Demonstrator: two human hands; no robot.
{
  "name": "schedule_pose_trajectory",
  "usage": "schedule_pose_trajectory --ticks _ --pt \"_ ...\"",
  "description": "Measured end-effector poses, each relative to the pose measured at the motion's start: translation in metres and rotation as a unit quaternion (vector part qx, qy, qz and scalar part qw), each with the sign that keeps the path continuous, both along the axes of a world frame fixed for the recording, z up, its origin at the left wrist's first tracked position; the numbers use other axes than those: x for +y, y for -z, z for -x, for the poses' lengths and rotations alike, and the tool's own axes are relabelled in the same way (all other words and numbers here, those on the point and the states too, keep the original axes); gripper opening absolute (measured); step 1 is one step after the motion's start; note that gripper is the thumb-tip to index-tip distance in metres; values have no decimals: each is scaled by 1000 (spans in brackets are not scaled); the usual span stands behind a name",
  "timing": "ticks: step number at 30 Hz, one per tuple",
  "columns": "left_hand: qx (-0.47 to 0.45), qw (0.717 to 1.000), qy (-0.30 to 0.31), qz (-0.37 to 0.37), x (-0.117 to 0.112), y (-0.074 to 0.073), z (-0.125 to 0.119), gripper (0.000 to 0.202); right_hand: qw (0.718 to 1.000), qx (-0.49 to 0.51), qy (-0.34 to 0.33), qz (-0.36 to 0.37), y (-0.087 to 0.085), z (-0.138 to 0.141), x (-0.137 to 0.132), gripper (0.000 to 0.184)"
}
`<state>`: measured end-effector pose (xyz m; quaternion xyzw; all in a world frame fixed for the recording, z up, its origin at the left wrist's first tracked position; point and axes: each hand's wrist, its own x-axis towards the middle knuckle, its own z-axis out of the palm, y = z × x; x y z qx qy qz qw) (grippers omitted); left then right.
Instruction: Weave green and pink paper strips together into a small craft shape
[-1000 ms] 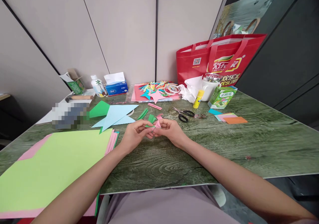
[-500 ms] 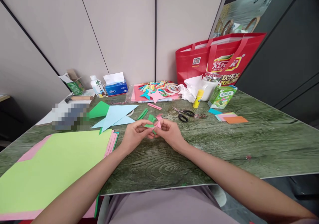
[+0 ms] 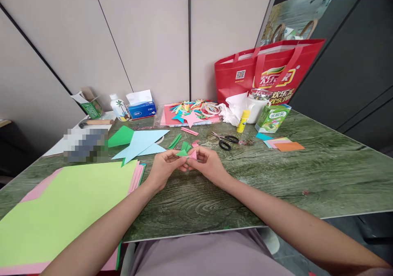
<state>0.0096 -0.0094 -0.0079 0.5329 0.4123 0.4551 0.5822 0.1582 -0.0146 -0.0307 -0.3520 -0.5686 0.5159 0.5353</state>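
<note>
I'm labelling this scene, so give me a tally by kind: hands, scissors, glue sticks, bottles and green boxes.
Hands: 2, holding green paper and pink paper
Scissors: 1 pair
Glue stick: 1
Bottle: 1
Green boxes: 2
Total: 7

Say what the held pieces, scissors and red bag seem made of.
Green piece and pink piece: matte paper, apparently; thin, with straight edges.
Scissors: greyish blades, likely metal; smooth black handles, probably plastic.
Red bag: coated fabric or plastic; its smooth, printed surface leaves both possible.
</note>
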Motion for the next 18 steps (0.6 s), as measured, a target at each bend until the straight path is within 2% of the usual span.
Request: schedule_pose_trajectory --ticks 4,8,13,18 --pt "-7 1000 -2 11 -1 -3 -1 20 1000 7 -15 -14 1 0 0 18" --pt "-5 1000 -3 15 -1 -3 -1 25 1000 3 0 8 0 0 0 19" --pt "-55 998 -27 34 0 0 0 27 1000 13 6 -1 2 2 0 20" --pt "-43 996 19 77 1 2 3 17 1000 9 23 0 3 2 -2 22"
